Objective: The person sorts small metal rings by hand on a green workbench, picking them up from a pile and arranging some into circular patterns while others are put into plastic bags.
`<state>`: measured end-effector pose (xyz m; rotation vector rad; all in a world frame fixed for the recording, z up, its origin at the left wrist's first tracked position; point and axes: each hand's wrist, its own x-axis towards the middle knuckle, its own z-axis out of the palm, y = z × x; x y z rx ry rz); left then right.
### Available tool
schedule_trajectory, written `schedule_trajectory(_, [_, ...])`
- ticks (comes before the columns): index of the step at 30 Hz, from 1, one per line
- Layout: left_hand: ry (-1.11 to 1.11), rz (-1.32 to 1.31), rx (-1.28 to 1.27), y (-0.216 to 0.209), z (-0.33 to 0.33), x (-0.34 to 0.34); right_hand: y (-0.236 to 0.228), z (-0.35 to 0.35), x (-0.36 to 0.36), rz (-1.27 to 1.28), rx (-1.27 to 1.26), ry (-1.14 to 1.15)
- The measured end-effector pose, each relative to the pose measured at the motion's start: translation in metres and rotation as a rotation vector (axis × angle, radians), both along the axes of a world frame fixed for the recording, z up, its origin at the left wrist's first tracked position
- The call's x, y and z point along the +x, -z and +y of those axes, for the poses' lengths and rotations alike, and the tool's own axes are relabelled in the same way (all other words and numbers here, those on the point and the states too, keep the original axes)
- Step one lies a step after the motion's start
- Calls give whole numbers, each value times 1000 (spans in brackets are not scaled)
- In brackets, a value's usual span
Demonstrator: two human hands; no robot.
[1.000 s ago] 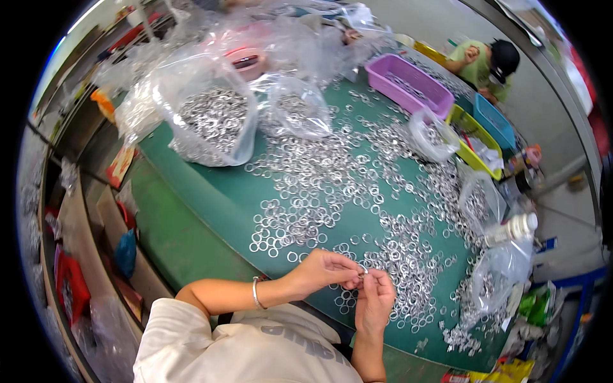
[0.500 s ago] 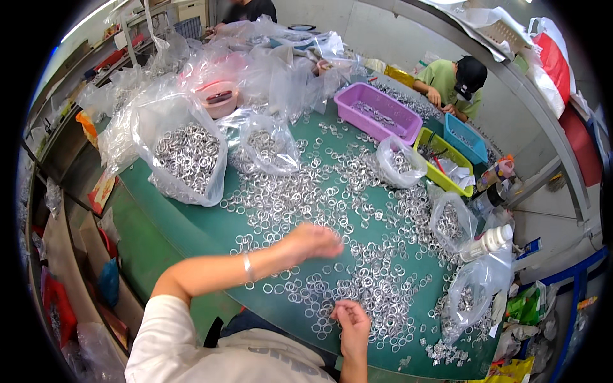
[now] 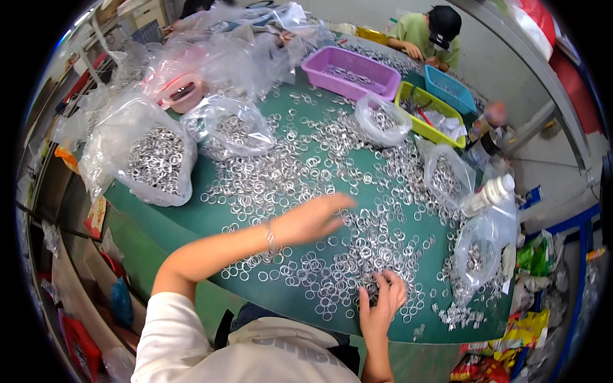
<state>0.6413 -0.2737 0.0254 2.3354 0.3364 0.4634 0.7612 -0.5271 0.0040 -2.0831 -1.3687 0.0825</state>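
Observation:
Many silver metal rings (image 3: 255,175) lie scattered over the green table (image 3: 408,191). Stretched across the rings from the left, my left hand (image 3: 311,220) hovers over or just above them, fingers extended and thumb apart, with nothing visible in it. A bracelet circles that wrist. My right hand (image 3: 385,299) is at the near edge of a denser heap of rings (image 3: 373,249), its fingers and thumb spread and fingertips reaching into the rings. Whether any ring sits under those fingertips is hidden.
Clear plastic bags of rings (image 3: 182,166) stand left and right. Purple (image 3: 313,67), lime (image 3: 456,137) and blue bins (image 3: 447,96) line the far right, near a co-worker (image 3: 408,32) in green. A white bottle (image 3: 488,195) leans at the right. A pink bowl (image 3: 185,102) sits far left.
My right hand has moved right onto the ring heap, going from a pinch to spread fingers. My left hand has shifted slightly, fingers extended. The whole view has shifted too.

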Motion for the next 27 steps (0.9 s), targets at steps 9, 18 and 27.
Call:
schedule_trajectory(9, [-85,384,351,34,-110,-74,16,24,-36,-119,-244,-187])
schedule_trajectory(18, [-299,171,129,18,-103,-93,-8,39,-13,130,-12,-306])
schedule_trajectory(27, [112,291,428,32,-134,-60,8,88,37,-87,-86,-160])
